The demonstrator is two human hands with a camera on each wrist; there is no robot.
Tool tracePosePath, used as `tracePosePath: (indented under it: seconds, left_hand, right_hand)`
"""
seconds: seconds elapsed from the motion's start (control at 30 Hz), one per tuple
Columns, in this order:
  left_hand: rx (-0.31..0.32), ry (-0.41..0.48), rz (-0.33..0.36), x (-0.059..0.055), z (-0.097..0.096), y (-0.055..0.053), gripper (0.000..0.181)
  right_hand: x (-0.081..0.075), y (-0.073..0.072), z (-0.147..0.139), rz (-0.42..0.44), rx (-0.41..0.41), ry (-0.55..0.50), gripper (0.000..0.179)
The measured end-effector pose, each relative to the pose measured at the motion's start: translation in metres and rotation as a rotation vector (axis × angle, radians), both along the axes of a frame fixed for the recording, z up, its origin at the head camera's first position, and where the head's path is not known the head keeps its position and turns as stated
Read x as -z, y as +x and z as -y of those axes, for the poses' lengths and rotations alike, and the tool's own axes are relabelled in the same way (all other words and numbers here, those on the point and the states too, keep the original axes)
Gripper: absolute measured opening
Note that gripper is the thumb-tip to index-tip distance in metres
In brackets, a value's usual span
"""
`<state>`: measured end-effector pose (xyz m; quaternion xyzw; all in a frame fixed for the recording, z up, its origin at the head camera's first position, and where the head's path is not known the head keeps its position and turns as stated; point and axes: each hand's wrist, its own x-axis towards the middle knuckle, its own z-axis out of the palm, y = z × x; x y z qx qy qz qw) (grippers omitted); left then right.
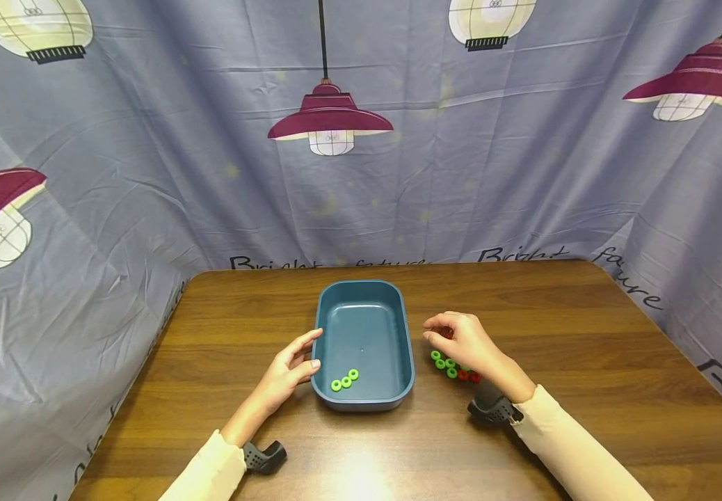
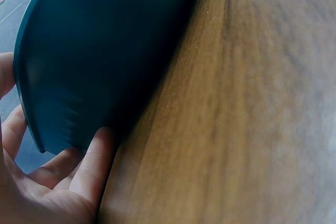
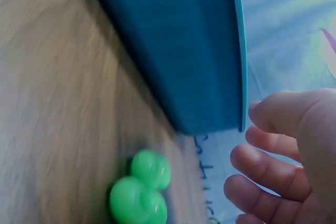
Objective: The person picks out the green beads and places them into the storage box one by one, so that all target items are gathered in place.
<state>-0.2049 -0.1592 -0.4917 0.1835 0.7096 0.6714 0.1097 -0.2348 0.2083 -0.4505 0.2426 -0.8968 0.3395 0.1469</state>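
A dark blue-green plastic bin (image 1: 364, 344) stands on the table with three green rings (image 1: 346, 382) in its near left corner. My left hand (image 1: 286, 379) is at the bin's left side, thumb and forefinger at the rim. In the left wrist view its lower fingers (image 2: 94, 169) rest against the outer wall. To the right of the bin, my right hand (image 1: 464, 341) hovers with bent, spread fingers over loose rings. Nothing shows between those fingers (image 3: 262, 169) in the right wrist view. Green rings (image 1: 440, 364) and red rings (image 1: 463, 375) lie under it, partly hidden.
The brown wooden table (image 1: 242, 313) reaches back to a grey-blue curtain (image 1: 398, 195) printed with lamps. Each wrist wears a black strap mount (image 1: 265, 458). Light glares off the table's near middle.
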Motion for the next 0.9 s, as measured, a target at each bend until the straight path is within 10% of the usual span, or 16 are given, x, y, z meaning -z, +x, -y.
tracePosePath:
  seconds: [0.9]
  left_hand:
    - [-0.004, -0.001, 0.003, -0.001, -0.001, 0.0, 0.063]
  right_hand:
    - [0.017, 0.0, -0.029, 0.111, -0.013, 0.12, 0.013]
